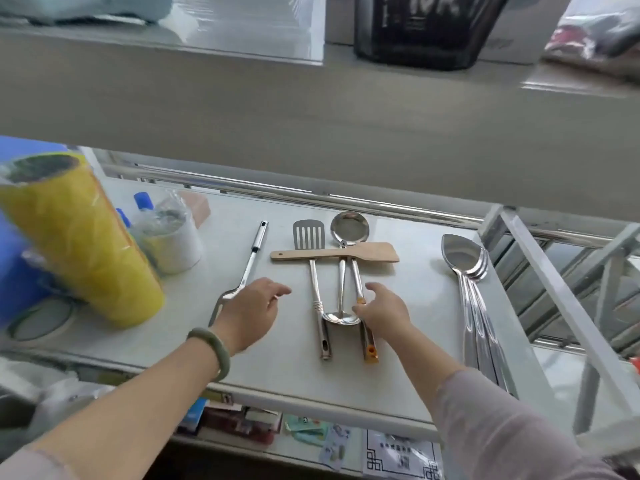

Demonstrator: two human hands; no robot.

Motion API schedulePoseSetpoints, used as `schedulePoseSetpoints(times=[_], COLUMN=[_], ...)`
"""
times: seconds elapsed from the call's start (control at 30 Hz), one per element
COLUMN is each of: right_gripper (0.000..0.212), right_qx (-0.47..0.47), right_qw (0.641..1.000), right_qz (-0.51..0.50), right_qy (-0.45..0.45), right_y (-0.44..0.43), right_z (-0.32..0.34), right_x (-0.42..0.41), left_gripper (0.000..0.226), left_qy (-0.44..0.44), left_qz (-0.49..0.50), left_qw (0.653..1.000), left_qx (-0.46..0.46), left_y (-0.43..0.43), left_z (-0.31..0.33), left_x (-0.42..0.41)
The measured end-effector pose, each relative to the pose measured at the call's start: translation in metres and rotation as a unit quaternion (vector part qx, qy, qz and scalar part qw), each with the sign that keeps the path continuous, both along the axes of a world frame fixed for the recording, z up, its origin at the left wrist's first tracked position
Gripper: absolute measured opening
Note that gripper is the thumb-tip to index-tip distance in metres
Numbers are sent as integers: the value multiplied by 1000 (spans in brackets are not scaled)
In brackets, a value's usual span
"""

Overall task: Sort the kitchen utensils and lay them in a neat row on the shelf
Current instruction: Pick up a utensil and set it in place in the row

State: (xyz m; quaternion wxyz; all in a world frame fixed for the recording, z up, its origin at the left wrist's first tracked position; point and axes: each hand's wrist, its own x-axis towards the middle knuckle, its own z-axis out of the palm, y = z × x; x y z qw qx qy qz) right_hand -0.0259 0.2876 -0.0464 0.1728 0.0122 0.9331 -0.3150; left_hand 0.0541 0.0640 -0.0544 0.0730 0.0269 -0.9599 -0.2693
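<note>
While both hands (250,308) (381,308) hover open, the wooden spatula (334,252) lies crosswise, blade right.

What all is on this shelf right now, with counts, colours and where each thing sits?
Slotted steel spatula: one, silver, centre.
Steel ladle: one, silver, orange-tipped handle, centre.
Steel serving spoon: one, silver, bowl nearest, centre.
Flat wooden spatula: one, tan, lying across those three.
Long-handled steel utensil: one, silver, left of centre, head hidden.
Large steel spoons: stacked, count unclear, silver, right.
Yellow wrapped roll: one, left.
White wrapped cup: one, beside the roll.
Left hand: open, green bangle.
Right hand: open, at the ladle handle.
</note>
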Motion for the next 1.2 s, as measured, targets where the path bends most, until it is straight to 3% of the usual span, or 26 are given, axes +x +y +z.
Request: schedulePoseSetpoints(times=[0.07,0.13,0.2,0.33,0.47,0.6,0.67,0.77,0.87,0.97,1.1,1.17,1.2], right_gripper=[43,10,30,8,21,26,25,21,7,17,17,6,12], right_qx=[-25,-84,-99,-8,68,140,150,135,61,-28,-137,-187,-223], right_qw=[999,994,991,992,983,977,975,976,981,977,953,947,944], right_qz=[-24,-61,-91,-109,-140,-122,-116,-122,-126,-178,-246,-237,-225], right_qy=[-18,-29,-14,59,100,110,113,123,133,114,112,107,95], right_y=[-2,-3,0,7,15,23,30,38,41,41,43,44,44], right_z=[5,13,15,18,13,11,11,8,4,3,4,3,3], right_x=[0,1,-1,7,15,18,18,16,13,7,3,4,5], left_gripper=[35,35,36,45,47,30,21,11,9,20,27,33,36], left_qy=[-14,-26,-35,-40,-47,-34,1,78,121,96,67,58,53], left_qz=[-48,-88,-110,-146,-172,-149,-132,-87,-26,36,84,103,109], left_qw=[999,995,993,988,982,982,990,980,915,793,696,666,658], left_qx=[15,22,27,-2,-59,-109,-49,160,385,601,710,736,743], left_y=[12,25,34,50,62,68,70,67,59,52,46,49,52], left_z=[-4,-6,-7,-5,-13,-19,-13,2,16,24,21,18,16], left_x=[1,-1,-4,-8,-13,-21,-20,-18,-25,-32,-32,-32,-32])
